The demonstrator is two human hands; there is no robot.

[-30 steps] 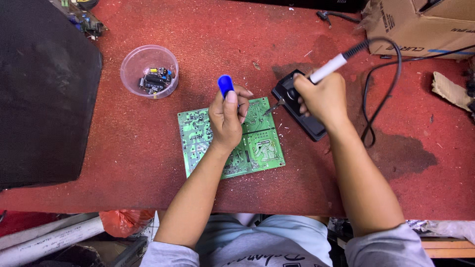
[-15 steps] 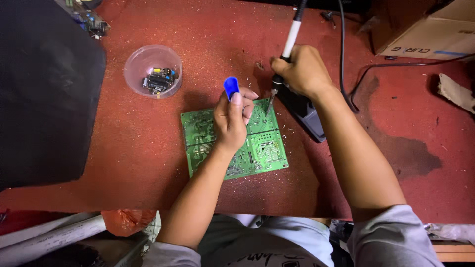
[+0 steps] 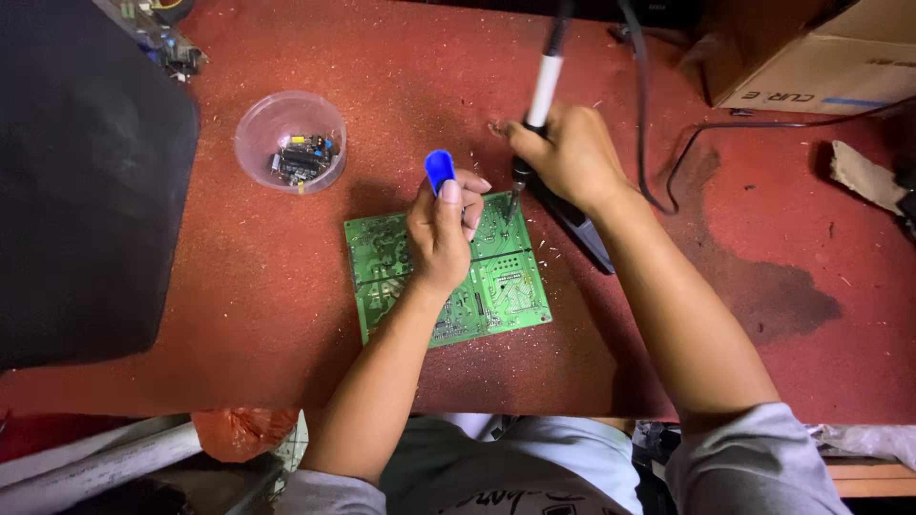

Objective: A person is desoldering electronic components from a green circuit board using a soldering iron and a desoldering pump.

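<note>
A clear plastic bowl of small parts is seen upper left. At centre, a blue-tipped tool is clasped in the left hand over the green circuit board. Right of it, a soldering iron is gripped by the right hand, tip at the board's top edge.

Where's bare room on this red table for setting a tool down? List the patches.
Free: the red table between black mat and green circuit board; also right of the right hand, below the cardboard box. Crowded: around the board, both hands and plastic bowl.
</note>
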